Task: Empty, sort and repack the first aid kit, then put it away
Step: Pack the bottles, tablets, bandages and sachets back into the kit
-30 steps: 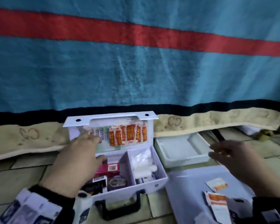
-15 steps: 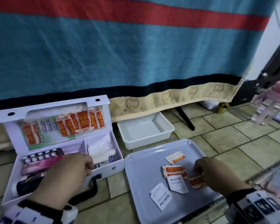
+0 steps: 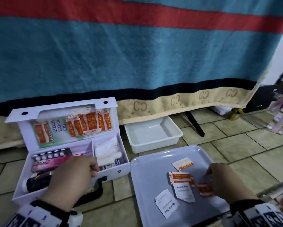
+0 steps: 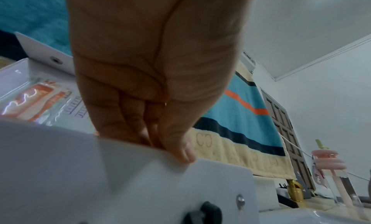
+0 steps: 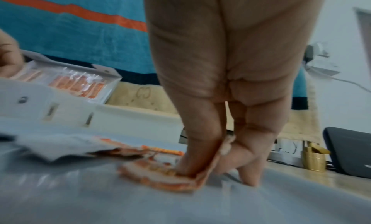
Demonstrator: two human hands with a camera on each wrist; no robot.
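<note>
We see the white plastic first aid kit (image 3: 119, 169) standing open on the tiled floor (image 3: 235, 145), lid propped against the blue striped blanket (image 3: 137, 54). Our left hand (image 3: 72, 179) grasps the kit's front wall, thumb outside and fingers curled over the rim. Inside lie a pink Bacidin box (image 3: 47, 163), a blister pack of pills (image 3: 51, 154), a black bottle (image 3: 37, 180) and white gauze rolls (image 3: 107, 149). Just right of the kit sits the grey plastic tray (image 3: 144, 185), where our right hand (image 3: 222, 179) pinches an orange plaster packet (image 5: 160, 175) against the surface, near two white alcohol pad sachets (image 3: 184, 191). A white tub (image 3: 153, 133) stands behind the tray.
</note>
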